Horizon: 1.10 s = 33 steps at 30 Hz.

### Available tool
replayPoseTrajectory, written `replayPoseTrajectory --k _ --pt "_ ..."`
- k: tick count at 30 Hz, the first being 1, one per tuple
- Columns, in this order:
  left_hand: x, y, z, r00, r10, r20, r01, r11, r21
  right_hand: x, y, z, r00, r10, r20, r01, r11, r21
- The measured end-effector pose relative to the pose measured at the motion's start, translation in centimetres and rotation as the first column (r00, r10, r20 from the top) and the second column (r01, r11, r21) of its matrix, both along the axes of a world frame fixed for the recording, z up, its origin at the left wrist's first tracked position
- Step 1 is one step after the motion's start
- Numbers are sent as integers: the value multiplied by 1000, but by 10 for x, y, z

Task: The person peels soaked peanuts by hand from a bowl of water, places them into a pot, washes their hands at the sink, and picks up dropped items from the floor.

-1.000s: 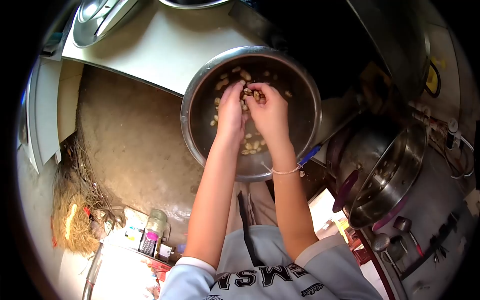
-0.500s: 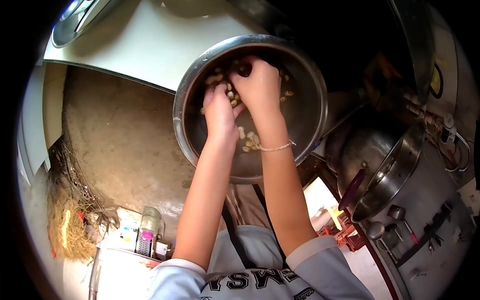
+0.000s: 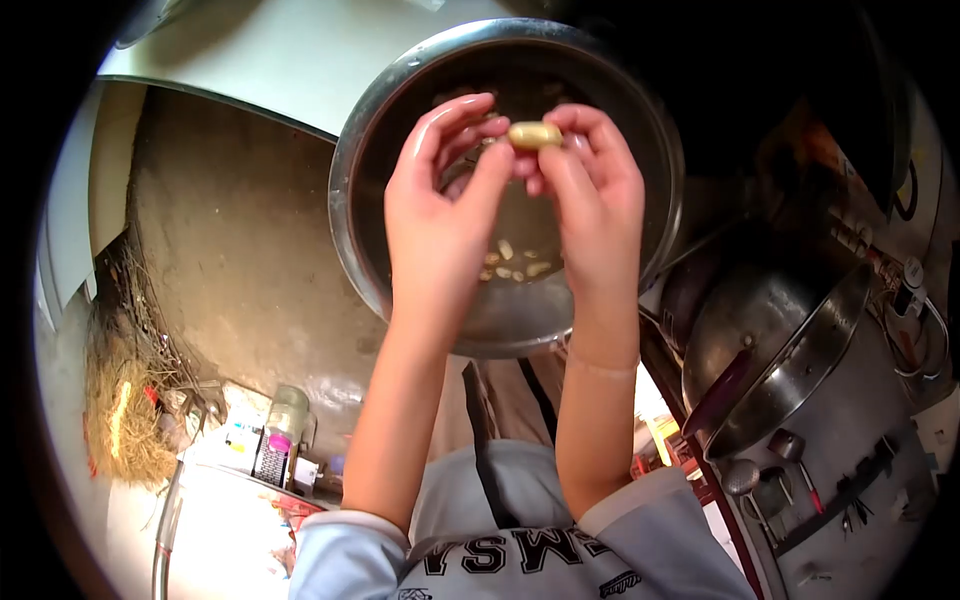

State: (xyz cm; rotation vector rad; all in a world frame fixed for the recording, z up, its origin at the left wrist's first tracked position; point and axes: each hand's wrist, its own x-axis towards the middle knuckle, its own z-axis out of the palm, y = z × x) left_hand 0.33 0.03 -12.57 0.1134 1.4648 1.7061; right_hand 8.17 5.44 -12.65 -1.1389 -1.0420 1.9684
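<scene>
A single pale peanut pod (image 3: 535,135) is held up above the metal basin (image 3: 345,200). My right hand (image 3: 600,190) pinches it between thumb and fingers. My left hand (image 3: 440,200) is curled, its thumb and fingertips at the left end of the same pod. Below the hands, several more peanuts (image 3: 515,265) lie in the water toward the near side of the basin. The hands hide much of the basin's middle.
A white tabletop (image 3: 270,60) lies beyond the basin at upper left. Large metal pans (image 3: 780,350) stand at right, with hanging ladles (image 3: 742,478) below them. A straw bundle (image 3: 130,430) and a glass jar (image 3: 288,410) are at lower left.
Both hands have risen out of the basin toward the camera and come together around one pod. Earlier they were down among the peanuts in the water.
</scene>
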Motion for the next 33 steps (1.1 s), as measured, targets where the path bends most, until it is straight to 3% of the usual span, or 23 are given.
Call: replayPoseTrajectory --k 1,6,9,14,17,19,22,30,33 --pt "0 -6 9 992 -69 -106 61 995 -76 3 -3 8 1000 -6 -21 6 1000 -21" --pt "8 -22 18 974 -127 -187 149 983 104 16 -17 31 999 -4 -54 7 998 59" --pt "15 -25 30 997 9 -73 3 987 159 18 -21 40 996 13 -93 -7 997 73" --pt "15 -28 41 998 57 35 -64 967 248 19 -24 49 995 63 -75 -50 984 174" --pt "15 -29 44 997 57 -53 -44 976 215 18 -25 53 997 46 -62 -35 984 174" --pt "19 -29 49 989 67 -130 -40 979 200 18 -28 55 980 20 -200 13 986 166" --pt "21 -34 50 965 25 -262 26 982 188 16 -30 55 978 -27 -208 75 971 227" --pt "28 -34 50 991 132 -4 -128 968 214 23 -23 58 990 44 -137 -34 997 76" --pt "26 -32 47 985 155 81 -167 970 178 26 -20 57 975 73 -209 -91 992 -82"
